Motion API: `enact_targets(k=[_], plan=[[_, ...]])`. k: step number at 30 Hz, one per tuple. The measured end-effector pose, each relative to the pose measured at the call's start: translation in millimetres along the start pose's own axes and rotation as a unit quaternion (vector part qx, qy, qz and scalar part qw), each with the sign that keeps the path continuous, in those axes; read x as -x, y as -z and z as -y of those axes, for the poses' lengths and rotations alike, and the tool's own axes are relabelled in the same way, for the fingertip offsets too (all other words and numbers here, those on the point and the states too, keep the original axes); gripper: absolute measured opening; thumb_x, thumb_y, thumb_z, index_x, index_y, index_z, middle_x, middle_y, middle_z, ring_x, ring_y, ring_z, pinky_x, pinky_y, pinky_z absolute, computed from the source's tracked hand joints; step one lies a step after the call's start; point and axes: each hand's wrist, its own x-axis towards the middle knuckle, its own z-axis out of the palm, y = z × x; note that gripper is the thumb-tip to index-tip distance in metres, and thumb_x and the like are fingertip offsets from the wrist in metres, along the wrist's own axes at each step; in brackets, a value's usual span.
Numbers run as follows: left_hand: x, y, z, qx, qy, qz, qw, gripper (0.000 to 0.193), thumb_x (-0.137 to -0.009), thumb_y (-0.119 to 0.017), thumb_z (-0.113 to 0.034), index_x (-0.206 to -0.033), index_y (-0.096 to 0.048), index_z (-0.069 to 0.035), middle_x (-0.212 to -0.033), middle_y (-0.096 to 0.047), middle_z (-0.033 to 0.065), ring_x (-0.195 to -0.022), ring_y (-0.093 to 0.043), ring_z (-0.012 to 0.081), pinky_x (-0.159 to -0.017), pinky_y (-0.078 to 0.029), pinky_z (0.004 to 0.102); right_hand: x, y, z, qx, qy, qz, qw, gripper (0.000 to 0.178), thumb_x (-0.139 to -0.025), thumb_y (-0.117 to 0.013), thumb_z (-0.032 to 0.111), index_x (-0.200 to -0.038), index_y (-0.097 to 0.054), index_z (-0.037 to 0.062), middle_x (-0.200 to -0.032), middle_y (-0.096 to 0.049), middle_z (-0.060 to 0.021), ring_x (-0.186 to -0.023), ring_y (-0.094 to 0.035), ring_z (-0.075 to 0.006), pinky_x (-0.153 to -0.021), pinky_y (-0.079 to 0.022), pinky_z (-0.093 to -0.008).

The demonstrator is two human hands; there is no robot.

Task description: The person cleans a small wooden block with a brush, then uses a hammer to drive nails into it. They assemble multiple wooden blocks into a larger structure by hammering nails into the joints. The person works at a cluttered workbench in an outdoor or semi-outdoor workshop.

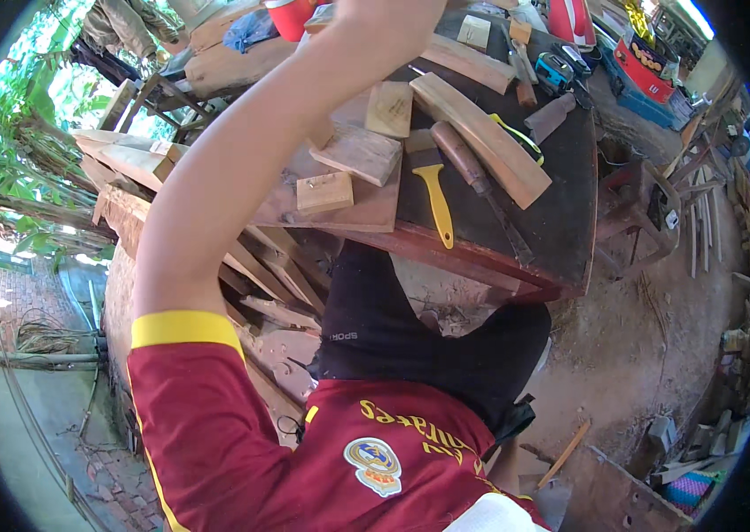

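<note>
Brush (433, 182) w/ yellow handle flat on workbench (570, 222).

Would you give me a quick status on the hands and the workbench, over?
Left arm raised over the workbench, hand cut off at the top edge. Right hand out of view. Yellow-handled brush and long plank lie untouched.

The bench (561, 222) is dark, worn matt wood carrying pale raw wooden blocks (357, 152), a smooth planed plank (481, 137), a brush with a glossy yellow plastic handle (435, 199) and a chisel (481, 182) of brown wood and dull metal.
</note>
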Motion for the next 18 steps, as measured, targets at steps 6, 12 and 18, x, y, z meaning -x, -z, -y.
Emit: enact_targets(k=[6,12,18], plan=[[132.6,46.5,53.9,0.458,0.121,-0.191,0.86,0.036,-0.079,-0.072,0.0,-0.114,-0.063,-0.001,-0.096,-0.073,0.0077,-0.081,-0.071,0.0195,-0.063,-0.054,0.0266,2.5,7.4,4.9,0.021,0.007,-0.042,0.999,0.041,-0.084,-0.068,0.027,-0.112,-0.059,-0.0023,-0.095,-0.068,-0.0201,-0.089,-0.067,-0.0315,-0.078,-0.051,-0.0436],[242.1,15.2,33.4,0.681,0.368,-0.07,0.629,0.074,-0.08,-0.073,0.004,-0.143,-0.035,-0.002,-0.096,-0.07,0.0107,-0.078,-0.064,0.0075,-0.06,-0.047,0.0172,-1.0,40.6,26.6,0.013,0.042,-0.236,0.971,0.045,-0.084,-0.069,0.027,-0.116,-0.059,-0.0036,-0.098,-0.069,-0.0214,-0.091,-0.068,-0.0328,-0.08,-0.051,-0.0443],[259.0,-18.6,-17.1,0.741,0.392,0.025,0.545,0.07,-0.083,-0.073,0.001,-0.145,-0.04,-0.004,-0.09,-0.063,0.0024,-0.08,-0.061,0.0076,-0.066,-0.051,0.0202,30.4,125.3,99.0,-0.145,0.196,-0.479,0.844,0.05,-0.084,-0.07,0.027,-0.121,-0.06,-0.0048,-0.101,-0.07,-0.0226,-0.094,-0.068,-0.034,-0.082,-0.052,-0.0451]])
